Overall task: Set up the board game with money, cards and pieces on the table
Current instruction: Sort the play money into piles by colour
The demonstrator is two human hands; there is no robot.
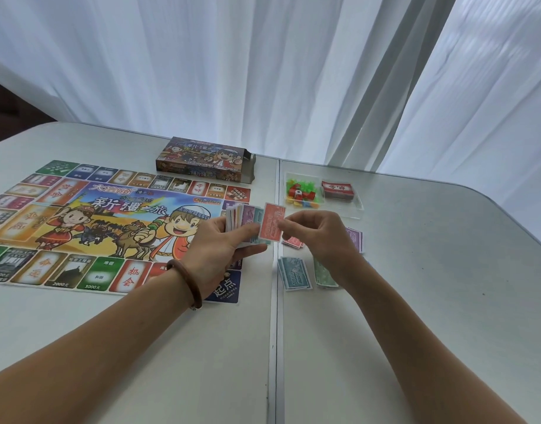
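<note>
step in hand, by judgement: sorting the paper money by colour.
- left hand (220,243): fingers curled round a fan of notes (244,218), held above the right edge of the board (110,221).
- right hand (318,237): narrow pinch, thumb and fingertips on one red note (273,223) at the front of the fan; whether it is free of the fan cannot be told.
- piles on the table (415,301), right of the seam: red pile (293,242), purple pile (354,238), blue pile (293,274), green pile (324,275), the last partly under the right wrist.
- clear tray (342,208): pieces (299,191) and card deck (338,189), not yet laid out.
- box (205,160): beyond the board.

next move likely calls for laying the red note on the red pile, just beneath the right hand.
</note>
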